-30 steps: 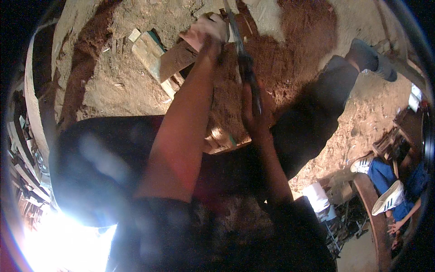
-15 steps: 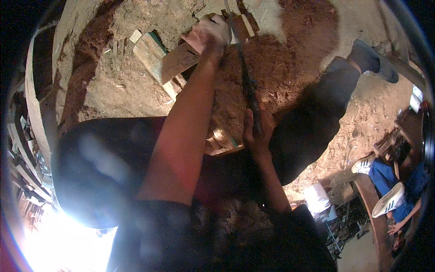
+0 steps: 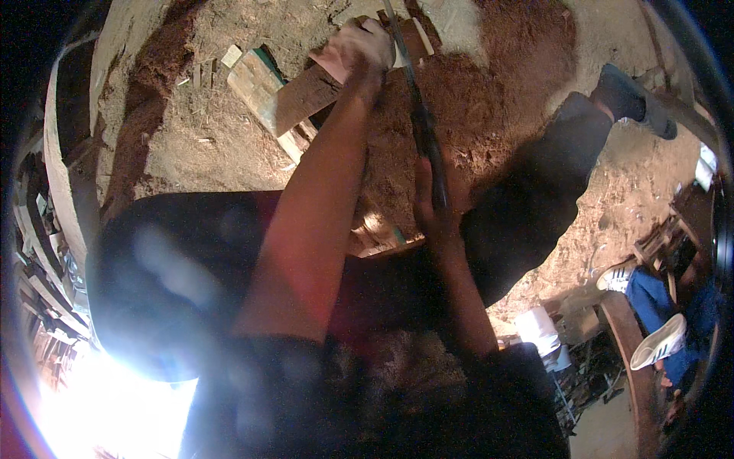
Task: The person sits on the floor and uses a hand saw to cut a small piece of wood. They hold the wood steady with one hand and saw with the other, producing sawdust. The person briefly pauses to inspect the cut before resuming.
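My left hand (image 3: 361, 50), reached out far ahead, is closed over the end of a brown board (image 3: 307, 98). The board lies across pale wooden blocks (image 3: 256, 86) on the ground. Nearer to me, my right hand (image 3: 441, 200) is wrapped round the dark handle of a long, narrow bladed tool (image 3: 419, 115). Its thin blade points away from me and passes close to the right side of my left hand. Seen almost edge-on, it does not show its exact kind; its contact with the board cannot be made out.
Brown sawdust (image 3: 520, 61) and wood scraps cover the ground. My dark-trousered leg (image 3: 535, 176) stretches to the right. A white container (image 3: 537, 330) stands at lower right, near another person's shoe (image 3: 659, 343) and a curved wooden piece (image 3: 631, 367). Stacked wood (image 3: 46, 294) lies left.
My right hand has slid forward, away from me, with the bladed tool. My left hand stays on the board. At the right, the other person's hand has shifted.
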`<state>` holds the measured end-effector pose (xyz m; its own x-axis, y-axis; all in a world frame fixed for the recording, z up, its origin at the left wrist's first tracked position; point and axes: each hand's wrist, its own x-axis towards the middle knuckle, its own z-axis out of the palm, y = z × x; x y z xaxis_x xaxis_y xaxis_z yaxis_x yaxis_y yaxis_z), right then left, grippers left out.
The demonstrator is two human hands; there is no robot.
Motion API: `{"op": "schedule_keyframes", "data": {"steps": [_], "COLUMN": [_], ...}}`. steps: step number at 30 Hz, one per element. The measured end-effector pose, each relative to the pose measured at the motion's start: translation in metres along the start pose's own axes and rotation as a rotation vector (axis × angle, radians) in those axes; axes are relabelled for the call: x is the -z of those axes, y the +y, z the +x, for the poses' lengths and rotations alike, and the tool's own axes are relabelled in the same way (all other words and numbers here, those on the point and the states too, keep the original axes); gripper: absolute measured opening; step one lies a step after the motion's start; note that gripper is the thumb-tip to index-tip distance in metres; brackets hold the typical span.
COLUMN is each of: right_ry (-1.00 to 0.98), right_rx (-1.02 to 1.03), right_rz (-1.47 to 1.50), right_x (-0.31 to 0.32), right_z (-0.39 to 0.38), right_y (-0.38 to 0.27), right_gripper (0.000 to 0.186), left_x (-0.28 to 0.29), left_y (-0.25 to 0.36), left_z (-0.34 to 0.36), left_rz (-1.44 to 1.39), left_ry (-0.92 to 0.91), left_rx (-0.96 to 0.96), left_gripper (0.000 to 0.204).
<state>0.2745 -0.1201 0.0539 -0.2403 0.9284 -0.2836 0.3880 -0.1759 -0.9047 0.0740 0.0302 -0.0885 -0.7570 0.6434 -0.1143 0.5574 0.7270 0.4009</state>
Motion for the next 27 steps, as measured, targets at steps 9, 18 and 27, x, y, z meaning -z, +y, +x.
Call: {"op": "schedule_keyframes", "data": {"steps": [9, 18, 27], "right_ry": [0.212, -0.129, 0.097], "right_rx": [0.237, -0.125, -0.147], "right_rz": [-0.316, 0.015, 0.040], "right_x": [-0.011, -0.012, -0.023], "right_z": [-0.025, 0.030, 0.036], "right_y": [-0.003, 0.013, -0.029], "right_gripper": [0.027, 0.031, 0.032], "left_x": [0.000, 0.032, -0.007], "left_y": [-0.007, 0.010, -0.007], "left_z": [0.004, -0.001, 0.003], "left_rz": [0.020, 0.003, 0.229], "left_ry": [-0.054, -0.153, -0.062], "left_rx": [-0.040, 0.016, -0.059], "left_gripper": [0.049, 0.047, 0.046]}}
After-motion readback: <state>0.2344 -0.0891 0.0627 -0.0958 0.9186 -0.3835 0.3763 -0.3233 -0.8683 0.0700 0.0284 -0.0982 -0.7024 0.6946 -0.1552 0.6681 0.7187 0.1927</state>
